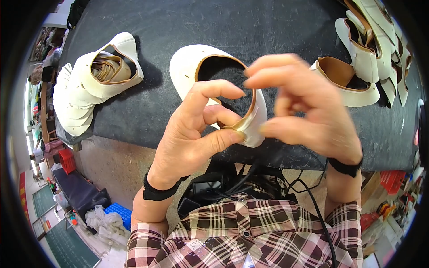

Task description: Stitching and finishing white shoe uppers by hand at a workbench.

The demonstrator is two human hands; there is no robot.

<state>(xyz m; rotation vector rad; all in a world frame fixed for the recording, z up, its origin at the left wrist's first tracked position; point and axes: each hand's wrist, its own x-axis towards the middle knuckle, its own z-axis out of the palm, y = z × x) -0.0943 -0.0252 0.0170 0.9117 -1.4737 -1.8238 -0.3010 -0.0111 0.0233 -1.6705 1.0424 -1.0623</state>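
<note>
A white shoe upper (182, 67) with a tan lining lies in front of me, its toe part on the dark table and its heel edge lifted toward me. My left hand (185, 134) pinches that heel edge between thumb and fingers, the index finger arched over the opening. Just right of the heel hovers my right hand (313, 107), smeared a little by motion. Its thumb and index finger are apart, with nothing visible between them. Whether its fingertips touch the upper's edge I cannot tell.
On the black table (286, 27), a nested stack of white uppers (80, 102) stands at the left. More uppers (357, 96) lie in a pile at the right. A black cable (315, 203) hangs along my shirt. Red (67, 161) and blue baskets (118, 213) stand below left.
</note>
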